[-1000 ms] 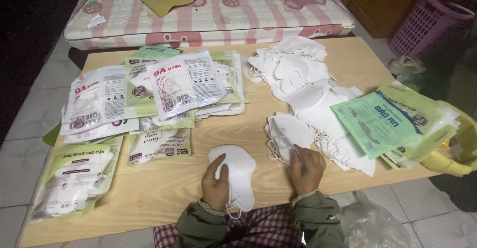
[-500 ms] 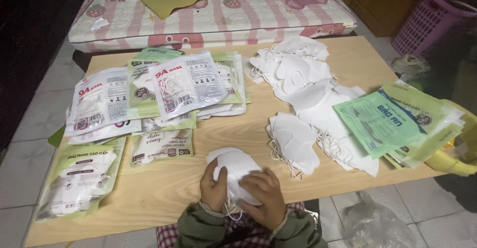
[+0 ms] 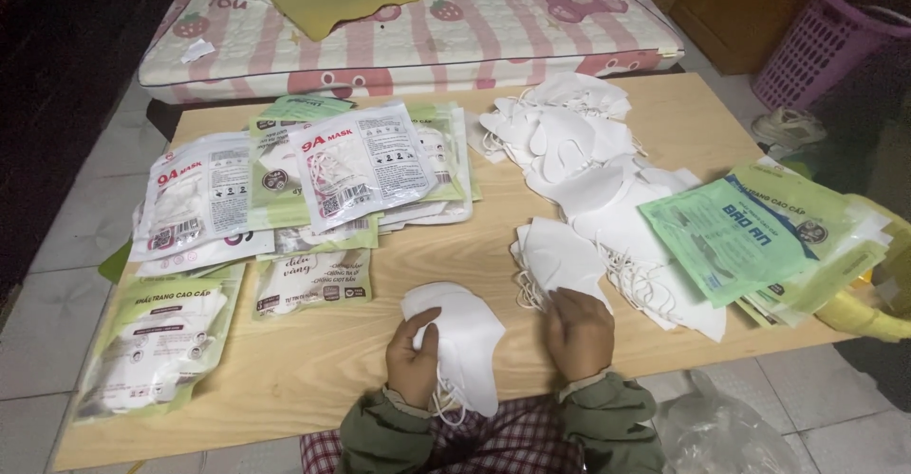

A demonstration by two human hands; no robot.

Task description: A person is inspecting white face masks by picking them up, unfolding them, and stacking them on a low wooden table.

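At the bottom centre of the frame, the left hand (image 3: pixel 413 365) is pinching a white mask (image 3: pixel 465 341), while the right hand (image 3: pixel 577 334), fingers curled together, is touching a mask pile (image 3: pixel 560 256)

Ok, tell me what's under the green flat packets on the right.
Under the green packets, more packets of the same kind show at the edges, and loose white masks poke out on their left side. How far the masks reach beneath is covered.

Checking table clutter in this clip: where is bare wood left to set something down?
Bare wood lies along the near edge of the table, below the green pouch and beside the left hand. A strip runs between the packet pile and loose masks. The right side is crowded.
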